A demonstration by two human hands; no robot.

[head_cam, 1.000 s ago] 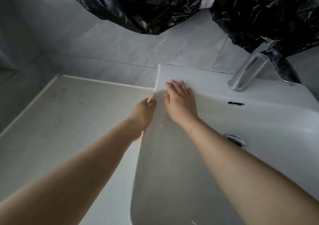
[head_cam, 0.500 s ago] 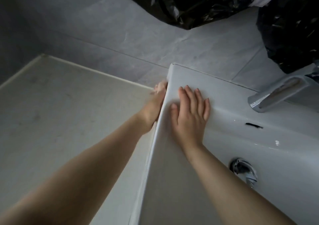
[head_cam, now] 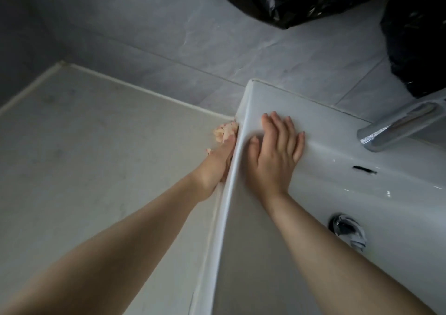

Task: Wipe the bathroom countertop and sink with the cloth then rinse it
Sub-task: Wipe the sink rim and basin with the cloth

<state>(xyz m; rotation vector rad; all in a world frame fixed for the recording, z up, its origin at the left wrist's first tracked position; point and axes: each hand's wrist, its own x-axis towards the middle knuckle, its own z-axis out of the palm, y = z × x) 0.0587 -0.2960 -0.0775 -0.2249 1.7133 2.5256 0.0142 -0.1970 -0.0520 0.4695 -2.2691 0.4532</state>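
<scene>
Since a second ago the left hand (head_cam: 214, 167) has slid farther along the outer left side of the sink (head_cam: 325, 126) toward the tiled wall (head_cam: 169, 37), and a peach cloth (head_cam: 223, 131) now shows beyond it at centre frame, on the bench (head_cam: 96, 157) in the back corner. That hand's fingers are hidden, so its grip cannot be told. The right hand (head_cam: 275, 157) lies flat, fingers straight, on the sink's rear left corner.

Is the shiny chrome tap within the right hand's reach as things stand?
Probably yes: the right hand lies flat on the white ceramic sink, and only bare rim separates it from the chrome tap.
</scene>
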